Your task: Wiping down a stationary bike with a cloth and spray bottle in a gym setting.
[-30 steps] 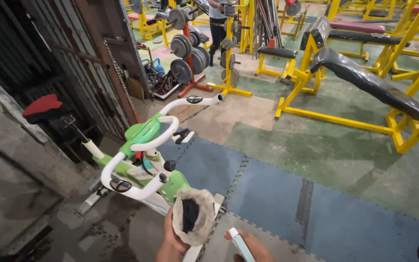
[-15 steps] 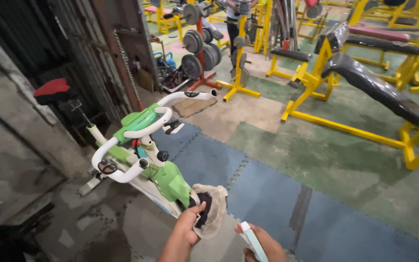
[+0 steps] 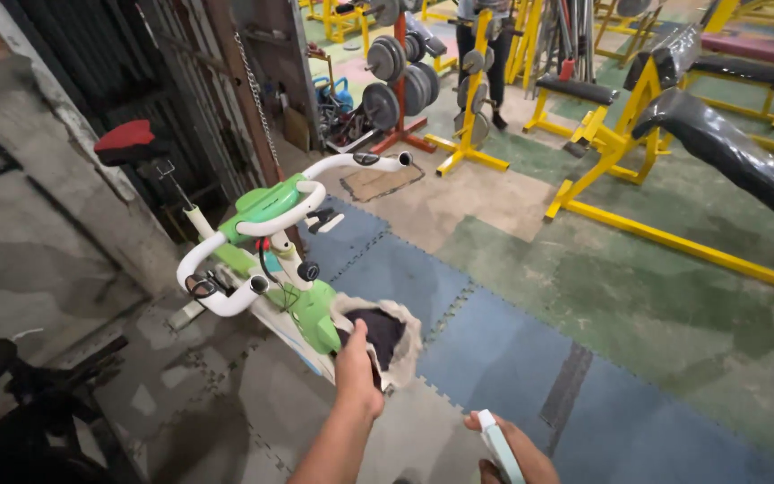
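Two hands | left hand (image 3: 357, 375) presses rag (image 3: 385, 333) on bike (image 3: 302, 300) | right hand (image 3: 508, 448) grips bottle (image 3: 500, 445)

- I saw my left hand (image 3: 357, 372) bare, with no glove, ring or watch on it.
- My left forearm was bare too, with no sleeve down to the bottom edge of the view.
- My right hand (image 3: 514, 453) was also uncovered, only partly in view at the bottom edge, wrist cut off.
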